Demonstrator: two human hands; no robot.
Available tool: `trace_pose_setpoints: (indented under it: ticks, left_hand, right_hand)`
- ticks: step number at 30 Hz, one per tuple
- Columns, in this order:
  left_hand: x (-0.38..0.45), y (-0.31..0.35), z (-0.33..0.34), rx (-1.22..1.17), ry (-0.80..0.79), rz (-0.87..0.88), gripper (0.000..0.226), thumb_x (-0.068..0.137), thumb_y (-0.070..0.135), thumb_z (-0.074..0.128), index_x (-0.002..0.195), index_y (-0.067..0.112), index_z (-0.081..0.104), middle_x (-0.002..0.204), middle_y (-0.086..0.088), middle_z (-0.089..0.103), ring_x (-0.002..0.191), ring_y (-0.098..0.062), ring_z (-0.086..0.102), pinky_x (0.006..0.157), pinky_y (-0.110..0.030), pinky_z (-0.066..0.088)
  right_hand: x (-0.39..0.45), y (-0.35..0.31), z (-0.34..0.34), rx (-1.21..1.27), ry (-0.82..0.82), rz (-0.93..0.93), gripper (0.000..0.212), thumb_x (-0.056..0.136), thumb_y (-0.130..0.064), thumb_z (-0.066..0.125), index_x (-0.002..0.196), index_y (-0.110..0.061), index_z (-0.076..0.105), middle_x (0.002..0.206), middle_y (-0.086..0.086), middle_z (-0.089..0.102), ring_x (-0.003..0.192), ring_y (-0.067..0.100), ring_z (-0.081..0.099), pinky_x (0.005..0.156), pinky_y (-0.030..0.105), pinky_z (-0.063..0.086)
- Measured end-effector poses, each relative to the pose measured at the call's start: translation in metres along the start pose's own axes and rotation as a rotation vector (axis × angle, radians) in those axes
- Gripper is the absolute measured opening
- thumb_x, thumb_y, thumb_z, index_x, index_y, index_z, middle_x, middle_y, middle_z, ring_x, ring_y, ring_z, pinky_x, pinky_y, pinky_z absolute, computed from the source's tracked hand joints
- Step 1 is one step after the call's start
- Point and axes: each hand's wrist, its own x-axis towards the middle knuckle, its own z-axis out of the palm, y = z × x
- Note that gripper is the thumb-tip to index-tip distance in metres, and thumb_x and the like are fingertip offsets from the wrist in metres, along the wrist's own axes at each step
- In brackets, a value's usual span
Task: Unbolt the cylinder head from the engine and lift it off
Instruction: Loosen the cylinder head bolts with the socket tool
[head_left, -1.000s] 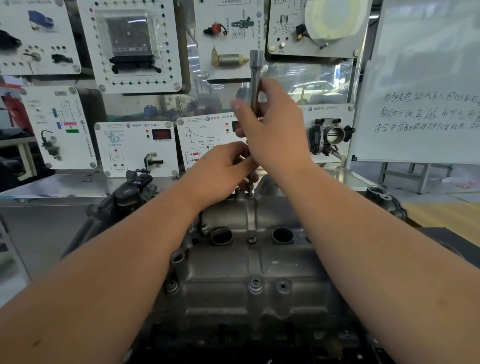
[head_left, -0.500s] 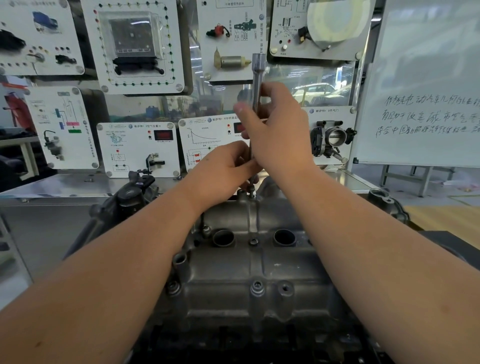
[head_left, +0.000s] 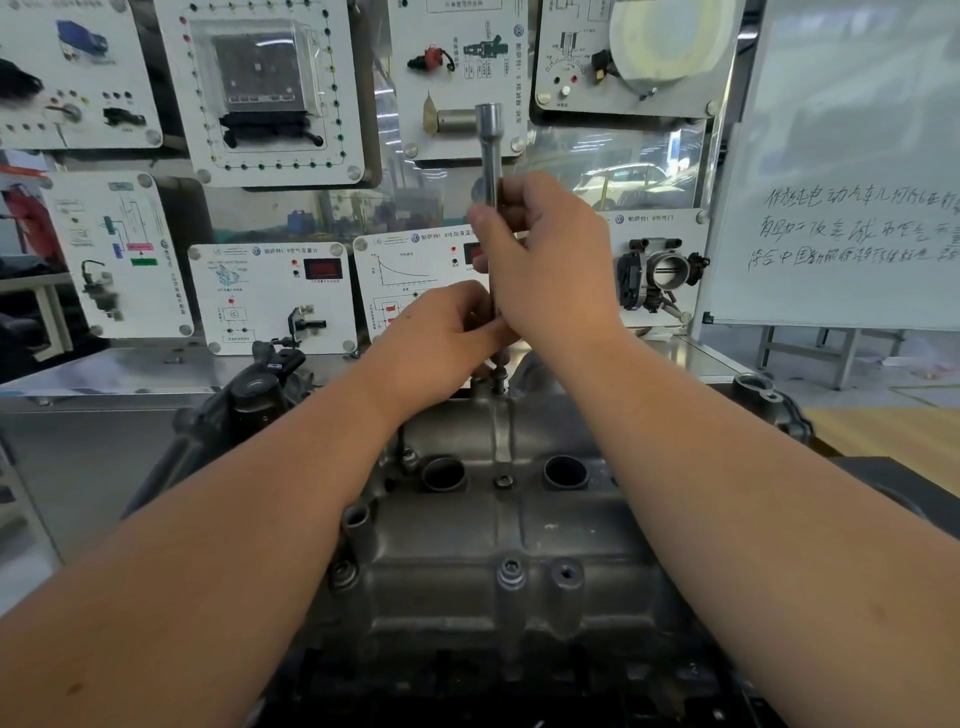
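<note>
Right hand still gripping long steel socket wrench upright, left hand steadying its foot on grey cylinder head; far bolt unchanged, still seated.

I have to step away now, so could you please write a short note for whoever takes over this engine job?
Right hand grips the upright socket wrench mid-shaft. Left hand pinches its lower end, just above the bolt at the far edge of the cylinder head.
Done: cannot tell how far this bolt is loosened.
Left: a centre bolt and a near bolt are seated; remove them, then lift the head off.
</note>
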Motion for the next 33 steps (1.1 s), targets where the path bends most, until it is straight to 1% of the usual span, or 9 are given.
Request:
trace_pose_setpoints:
  ticks: [3, 7, 12, 16, 19, 21, 25, 30, 33]
  left_hand:
    - [-0.0013, 0.0007, 0.0011, -0.053, -0.003, -0.017, 0.019, 0.104, 0.033, 0.052, 0.103, 0.021, 0.067, 0.091, 0.002, 0.076, 0.075, -0.015, 0.075, 0.052, -0.011, 0.044]
    - [-0.0021, 0.0014, -0.0003, -0.016, -0.029, 0.000, 0.021, 0.105, 0.036, 0.051, 0.102, 0.022, 0.067, 0.091, 0.006, 0.076, 0.076, -0.013, 0.076, 0.054, -0.014, 0.046]
    - [-0.0011, 0.0021, -0.0011, 0.031, -0.009, 0.042, 0.036, 0.097, 0.040, 0.059, 0.107, 0.006, 0.065, 0.089, -0.004, 0.075, 0.080, -0.025, 0.074, 0.080, -0.048, 0.058]
    - [-0.0009, -0.0002, 0.0005, 0.003, -0.025, 0.003, 0.018, 0.101, 0.038, 0.055, 0.102, 0.025, 0.067, 0.090, 0.006, 0.075, 0.076, -0.015, 0.074, 0.059, -0.021, 0.050]
    - [-0.0005, -0.0013, -0.0001, 0.005, -0.049, -0.001, 0.015, 0.104, 0.034, 0.053, 0.096, 0.030, 0.065, 0.089, 0.015, 0.075, 0.074, -0.012, 0.073, 0.051, -0.011, 0.043]
    - [0.0001, -0.0015, -0.0008, 0.006, -0.044, 0.003, 0.015, 0.102, 0.032, 0.056, 0.098, 0.024, 0.067, 0.087, 0.009, 0.076, 0.075, -0.016, 0.074, 0.054, -0.015, 0.047]
    - [0.0015, -0.0034, -0.0013, -0.003, -0.032, 0.028, 0.023, 0.097, 0.031, 0.065, 0.107, 0.010, 0.066, 0.091, -0.007, 0.075, 0.083, -0.027, 0.073, 0.081, -0.049, 0.059]
    - [0.0003, -0.0022, 0.0014, -0.043, -0.017, -0.013, 0.024, 0.102, 0.039, 0.053, 0.100, 0.020, 0.067, 0.085, 0.003, 0.075, 0.073, -0.016, 0.075, 0.051, -0.015, 0.046]
    - [-0.0007, -0.0006, 0.0006, -0.026, -0.029, -0.001, 0.022, 0.105, 0.037, 0.051, 0.094, 0.026, 0.066, 0.086, 0.008, 0.075, 0.076, -0.016, 0.075, 0.052, -0.014, 0.045]
  right_hand:
    - [0.0027, 0.0022, 0.0001, -0.033, 0.005, 0.013, 0.023, 0.102, -0.023, 0.053, 0.102, -0.003, 0.063, 0.085, 0.010, 0.071, 0.077, 0.029, 0.071, 0.072, 0.050, 0.057]
    - [0.0018, 0.0023, -0.0008, 0.017, 0.006, 0.020, 0.028, 0.101, -0.028, 0.055, 0.126, -0.015, 0.056, 0.087, 0.001, 0.073, 0.078, 0.020, 0.072, 0.077, 0.045, 0.058]
    - [0.0012, 0.0032, -0.0001, 0.015, 0.025, 0.010, 0.021, 0.099, -0.027, 0.062, 0.114, -0.012, 0.063, 0.092, 0.001, 0.073, 0.081, 0.021, 0.072, 0.079, 0.045, 0.058]
    - [0.0027, 0.0040, 0.0010, -0.026, 0.006, -0.008, 0.022, 0.102, -0.022, 0.052, 0.104, -0.003, 0.063, 0.086, 0.011, 0.072, 0.076, 0.028, 0.071, 0.072, 0.049, 0.057]
    - [0.0029, 0.0047, 0.0006, -0.004, -0.003, -0.014, 0.023, 0.103, -0.021, 0.050, 0.120, -0.009, 0.058, 0.086, 0.005, 0.073, 0.074, 0.022, 0.072, 0.073, 0.046, 0.058]
    - [0.0016, 0.0045, 0.0003, 0.032, -0.004, -0.015, 0.030, 0.102, -0.022, 0.052, 0.132, -0.015, 0.052, 0.085, 0.002, 0.074, 0.073, 0.018, 0.072, 0.075, 0.044, 0.059]
    - [0.0004, 0.0036, -0.0006, 0.032, -0.016, -0.023, 0.030, 0.098, -0.028, 0.062, 0.125, -0.016, 0.058, 0.089, -0.001, 0.073, 0.078, 0.018, 0.072, 0.078, 0.043, 0.059]
    - [0.0052, 0.0049, -0.0012, -0.053, -0.021, 0.006, 0.026, 0.103, -0.023, 0.050, 0.099, 0.000, 0.062, 0.082, 0.010, 0.072, 0.067, 0.015, 0.071, 0.068, 0.047, 0.058]
    - [0.0058, 0.0045, -0.0006, -0.047, -0.034, 0.029, 0.027, 0.104, -0.024, 0.046, 0.102, -0.002, 0.060, 0.084, 0.011, 0.071, 0.071, 0.023, 0.071, 0.070, 0.049, 0.058]
